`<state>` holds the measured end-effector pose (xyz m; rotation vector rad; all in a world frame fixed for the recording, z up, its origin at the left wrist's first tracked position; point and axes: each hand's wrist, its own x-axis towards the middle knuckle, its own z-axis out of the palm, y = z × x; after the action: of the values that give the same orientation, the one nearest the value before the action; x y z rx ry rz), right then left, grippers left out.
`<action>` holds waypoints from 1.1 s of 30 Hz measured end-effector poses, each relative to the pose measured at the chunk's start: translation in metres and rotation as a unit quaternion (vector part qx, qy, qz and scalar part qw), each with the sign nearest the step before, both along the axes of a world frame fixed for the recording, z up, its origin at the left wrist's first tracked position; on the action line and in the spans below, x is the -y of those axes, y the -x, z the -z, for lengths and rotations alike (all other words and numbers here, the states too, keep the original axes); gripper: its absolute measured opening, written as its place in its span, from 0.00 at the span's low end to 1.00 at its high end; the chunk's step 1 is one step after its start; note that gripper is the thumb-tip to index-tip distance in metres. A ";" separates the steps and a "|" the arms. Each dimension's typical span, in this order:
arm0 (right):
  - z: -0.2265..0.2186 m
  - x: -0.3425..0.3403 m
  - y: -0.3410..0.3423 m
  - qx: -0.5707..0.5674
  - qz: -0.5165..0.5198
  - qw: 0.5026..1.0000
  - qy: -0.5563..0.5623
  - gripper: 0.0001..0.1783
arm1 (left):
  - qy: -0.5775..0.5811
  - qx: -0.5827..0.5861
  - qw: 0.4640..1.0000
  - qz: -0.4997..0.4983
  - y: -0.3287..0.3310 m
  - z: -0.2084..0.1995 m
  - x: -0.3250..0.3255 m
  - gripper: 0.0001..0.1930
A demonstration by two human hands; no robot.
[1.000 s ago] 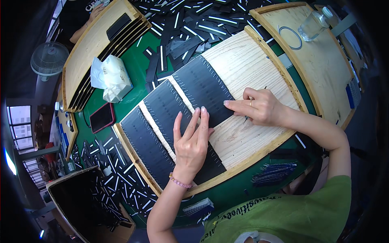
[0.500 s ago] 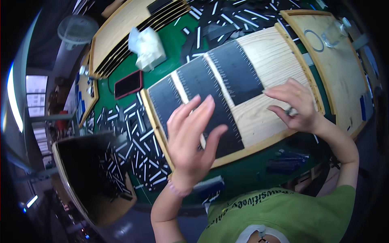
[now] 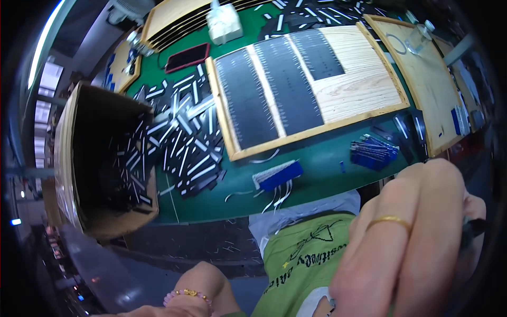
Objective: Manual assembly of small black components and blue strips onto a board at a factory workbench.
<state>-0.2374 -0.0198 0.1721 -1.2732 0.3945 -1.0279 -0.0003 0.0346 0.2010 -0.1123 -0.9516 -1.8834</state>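
Note:
Large and close at the lower right, my right hand (image 3: 406, 227) has its fingers bent together and wears a gold ring. A dark bit shows beside its fingertips, too hidden to name. My left hand (image 3: 193, 296), with a pink beaded bracelet at the wrist, is low at the bottom edge; its fingers are out of sight. Neither touches the wooden tray (image 3: 296, 137) on the table. In the tray lie a left black strip (image 3: 244, 95), a middle black strip (image 3: 290, 90) and a shorter right black strip (image 3: 319, 55), lined with short pale marks along their edges.
Black and white offcuts (image 3: 185, 142) heap beside a cardboard box (image 3: 66, 158) at left. A blue bundle with white strands (image 3: 280, 177) and another blue bundle (image 3: 374, 152) lie near the front. Behind are a phone (image 3: 187, 57), a tissue pack (image 3: 224, 26) and a clear bottle (image 3: 420, 37).
Both hands have left the space over the tray. My right hand has come close to the camera and its fingers have closed; my left has dropped to the lower edge. The view has shifted.

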 end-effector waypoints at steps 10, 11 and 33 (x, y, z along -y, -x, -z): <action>0.005 -0.040 -0.015 0.002 -0.079 0.997 0.008 0.08 | -0.072 0.012 0.996 0.044 -0.064 0.003 -0.033 0.08; 0.006 -0.042 -0.014 0.003 -0.080 0.997 0.006 0.09 | -0.065 0.012 0.998 0.021 -0.054 0.003 -0.030 0.08; 0.021 -0.044 0.053 0.102 -0.098 0.990 0.012 0.15 | 0.003 -0.103 0.989 -0.104 -0.043 0.017 -0.027 0.16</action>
<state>-0.2902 0.0244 0.1514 -1.1889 0.0971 -0.9859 0.0430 0.0620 0.1839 -0.1997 -0.7964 -1.6429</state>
